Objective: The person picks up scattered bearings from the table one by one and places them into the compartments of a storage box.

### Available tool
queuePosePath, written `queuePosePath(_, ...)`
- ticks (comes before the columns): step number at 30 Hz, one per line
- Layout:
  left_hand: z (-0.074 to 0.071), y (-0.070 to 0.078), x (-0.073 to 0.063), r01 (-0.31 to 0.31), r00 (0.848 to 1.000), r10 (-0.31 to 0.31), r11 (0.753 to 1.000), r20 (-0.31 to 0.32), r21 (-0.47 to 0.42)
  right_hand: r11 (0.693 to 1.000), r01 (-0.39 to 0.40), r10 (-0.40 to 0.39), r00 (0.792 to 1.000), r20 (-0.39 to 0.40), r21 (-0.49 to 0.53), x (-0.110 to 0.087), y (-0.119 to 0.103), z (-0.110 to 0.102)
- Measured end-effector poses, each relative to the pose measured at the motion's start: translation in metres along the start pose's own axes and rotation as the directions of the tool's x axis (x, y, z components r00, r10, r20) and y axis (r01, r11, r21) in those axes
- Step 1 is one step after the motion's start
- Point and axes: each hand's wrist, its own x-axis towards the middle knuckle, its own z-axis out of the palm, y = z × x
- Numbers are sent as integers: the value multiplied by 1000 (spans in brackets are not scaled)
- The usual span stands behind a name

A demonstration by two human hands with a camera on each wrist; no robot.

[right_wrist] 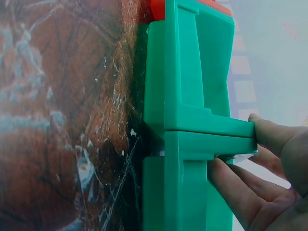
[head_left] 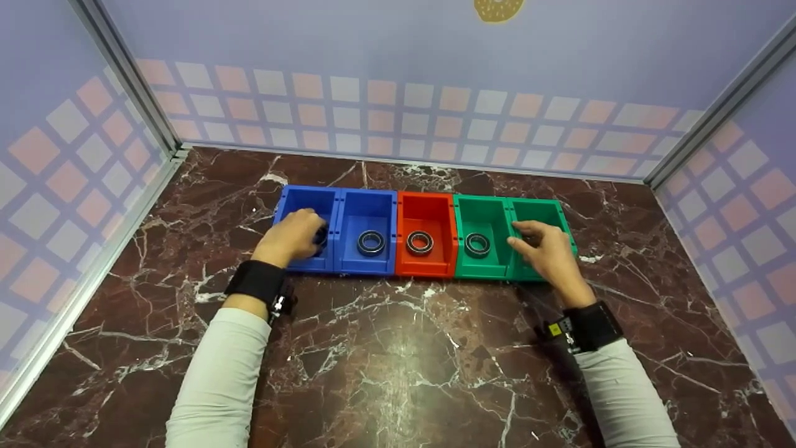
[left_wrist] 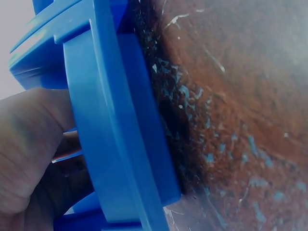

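Observation:
In the head view my left hand [head_left: 292,235] reaches into the leftmost blue bin [head_left: 311,197], fingers curled around a dark ball bearing [head_left: 321,235] that they partly hide. The left wrist view shows that bin's front wall [left_wrist: 108,130] with the fingers behind it. My right hand [head_left: 546,249] is at the rightmost green bin [head_left: 538,208]. Seen from the right wrist, its thumb and fingers [right_wrist: 233,185] pinch the double divider wall [right_wrist: 211,132] between the two green bins. Part of that bin's inside is hidden by the hand.
Between the hands, one ball bearing lies in each of the second blue bin [head_left: 367,205], the red bin [head_left: 426,205] and the left green bin [head_left: 482,208]. The bins stand joined in a row on a dark marbled table [head_left: 398,361]. Patterned panels [head_left: 398,37] enclose the back and sides.

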Motion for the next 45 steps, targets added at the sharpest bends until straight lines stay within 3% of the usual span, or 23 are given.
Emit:
queuePosePath(13,-1,1,-1,3,1000,-3,1000,9,11,1000,4,-4,1000,-22,-12,0,0,-1)
queuePosePath(30,-4,5,-6,9,1000,-9,998,3,69,1000,-21,21,1000,16,3,2,-4,-1)
queuePosePath(37,-7,5,-12,-46,997,51,996,-63,78,1000,-4,5,1000,7,-8,3,-5,0)
queuePosePath(45,-15,14,-27,-101,978,110,993,-178,58,1000,-4,4,1000,4,-9,2,-2,0)
